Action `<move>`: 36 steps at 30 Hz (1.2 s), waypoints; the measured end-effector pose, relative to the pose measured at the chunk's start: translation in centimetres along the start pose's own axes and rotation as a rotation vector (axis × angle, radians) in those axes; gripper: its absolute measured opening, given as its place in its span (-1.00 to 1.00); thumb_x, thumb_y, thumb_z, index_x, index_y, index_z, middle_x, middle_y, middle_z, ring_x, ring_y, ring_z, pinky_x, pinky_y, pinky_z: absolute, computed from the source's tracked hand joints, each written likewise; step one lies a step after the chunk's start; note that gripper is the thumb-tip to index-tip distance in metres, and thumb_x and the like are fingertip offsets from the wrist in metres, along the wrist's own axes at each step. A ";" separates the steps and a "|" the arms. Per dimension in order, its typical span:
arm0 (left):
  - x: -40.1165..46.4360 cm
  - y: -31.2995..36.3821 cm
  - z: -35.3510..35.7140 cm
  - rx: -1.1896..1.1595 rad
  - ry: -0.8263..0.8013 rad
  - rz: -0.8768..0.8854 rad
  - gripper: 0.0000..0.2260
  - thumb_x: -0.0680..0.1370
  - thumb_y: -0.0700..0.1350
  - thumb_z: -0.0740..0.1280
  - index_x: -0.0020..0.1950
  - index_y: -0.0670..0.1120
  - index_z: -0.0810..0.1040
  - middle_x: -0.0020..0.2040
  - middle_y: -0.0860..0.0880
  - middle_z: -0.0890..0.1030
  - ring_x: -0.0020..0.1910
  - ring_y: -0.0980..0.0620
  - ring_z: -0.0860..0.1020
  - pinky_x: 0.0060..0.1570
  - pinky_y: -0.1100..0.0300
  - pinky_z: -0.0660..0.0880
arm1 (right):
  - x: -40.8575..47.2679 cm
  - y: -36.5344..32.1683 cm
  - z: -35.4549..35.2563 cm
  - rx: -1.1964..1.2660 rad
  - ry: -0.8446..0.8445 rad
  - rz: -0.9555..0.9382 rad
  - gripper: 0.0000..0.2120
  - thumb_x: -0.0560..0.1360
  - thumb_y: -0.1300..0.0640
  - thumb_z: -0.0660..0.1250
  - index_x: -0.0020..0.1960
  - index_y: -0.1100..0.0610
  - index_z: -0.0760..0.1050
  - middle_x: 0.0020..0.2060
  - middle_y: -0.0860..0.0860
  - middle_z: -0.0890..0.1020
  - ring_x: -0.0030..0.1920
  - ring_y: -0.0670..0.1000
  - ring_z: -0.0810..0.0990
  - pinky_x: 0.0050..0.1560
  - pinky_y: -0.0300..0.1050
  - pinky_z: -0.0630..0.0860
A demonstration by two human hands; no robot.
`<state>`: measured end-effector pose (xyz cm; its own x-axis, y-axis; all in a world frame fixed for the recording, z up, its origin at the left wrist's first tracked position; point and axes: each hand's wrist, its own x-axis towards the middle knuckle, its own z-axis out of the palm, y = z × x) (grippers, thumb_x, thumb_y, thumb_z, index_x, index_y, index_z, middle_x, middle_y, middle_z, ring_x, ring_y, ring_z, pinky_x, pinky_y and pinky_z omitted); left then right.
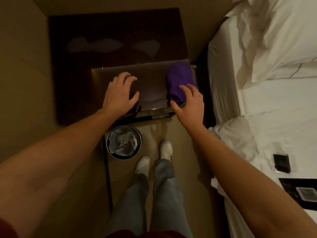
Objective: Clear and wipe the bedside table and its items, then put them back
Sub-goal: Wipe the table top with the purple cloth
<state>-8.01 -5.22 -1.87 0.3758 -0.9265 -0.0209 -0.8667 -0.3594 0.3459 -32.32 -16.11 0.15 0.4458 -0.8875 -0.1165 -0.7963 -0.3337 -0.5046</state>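
- The table (151, 93) stands in the corner between a dark wall panel (113, 36) and the bed (267, 100); its dark glossy top reflects the light.
- The left hand (120, 93) lies over the left part of the tabletop, fingers spread and bent a little, thumb pointing toward the middle. It grips nothing, though I cannot tell whether the palm presses the surface or hovers just above it.
- A purple cloth (180, 79) lies bunched on the right part of the tabletop, reaching from the back edge almost to the front edge.
- The right hand (190, 102) is at the near end of the cloth, fingers loosely spread; the fingertips lie on or just over the cloth, and the thumb points left along the table's front edge. The fingers do not close round it.
- On the floor just before the table, to the left, stands a round waste bin (124, 143) with a dark rim, lined with a bag and holding crumpled white paper.
- The person's two white shoes (154, 158) stand right of the bin.
- On the white bed cover at the lower right lie several flat dark items (281, 163), too blurred to name.
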 end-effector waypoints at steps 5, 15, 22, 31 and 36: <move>1.5 -2.3 1.1 0.083 -0.085 -0.134 -0.47 0.58 0.14 0.34 0.49 -0.01 0.34 0.53 -0.13 0.30 0.47 -0.18 0.35 0.42 -0.15 0.35 | 5.2 0.6 1.3 -0.117 -0.042 0.008 -0.40 0.52 -0.14 0.41 0.52 -0.08 0.39 0.62 0.06 0.25 0.60 0.24 0.16 0.47 0.28 0.31; 5.8 -5.2 4.0 0.145 -0.023 -0.395 -0.49 0.62 0.12 0.26 0.47 -0.15 0.36 0.50 -0.24 0.33 0.51 -0.25 0.29 0.45 -0.22 0.25 | 13.6 2.0 5.9 -0.398 -0.385 -0.077 -0.16 0.47 -0.26 0.42 0.62 -0.11 0.11 0.68 0.07 0.00 0.64 0.30 -0.06 0.51 0.48 0.11; 7.4 -6.6 4.3 0.160 -0.028 -0.457 -0.48 0.64 0.11 0.24 0.50 -0.16 0.34 0.55 -0.23 0.27 0.57 -0.23 0.21 0.52 -0.23 0.18 | 17.7 0.7 5.3 -0.500 -0.342 -0.226 -0.38 0.45 0.01 0.49 0.44 0.06 0.35 0.45 0.21 0.32 0.38 0.33 0.35 0.22 0.29 0.51; 6.4 -11.8 4.8 0.221 0.092 -0.580 -0.40 0.67 0.20 0.11 0.58 -0.17 0.20 0.62 -0.24 0.16 0.63 -0.25 0.05 0.55 -0.27 0.01 | 28.3 -4.0 5.0 -0.243 -0.169 -0.176 -0.32 0.56 -0.10 0.34 0.61 0.01 0.22 0.62 0.17 0.15 0.55 0.28 0.22 0.43 0.20 0.35; 5.0 -13.1 6.1 0.262 0.044 -0.646 -0.31 0.68 0.30 -0.02 0.65 -0.15 0.04 0.66 -0.25 0.04 0.65 -0.23 -0.04 0.58 -0.25 -0.08 | 28.6 -3.5 8.7 -0.341 -0.214 -0.070 -0.25 0.57 -0.22 0.25 0.66 -0.03 0.09 0.68 0.14 -0.02 0.65 0.27 -0.05 0.52 0.43 0.13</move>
<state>3.19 -5.81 -12.19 0.8510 -0.5143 -0.1062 -0.5132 -0.8574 0.0395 -13.25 -37.61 -8.87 0.5502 -0.7846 -0.2858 -0.8348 -0.5092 -0.2091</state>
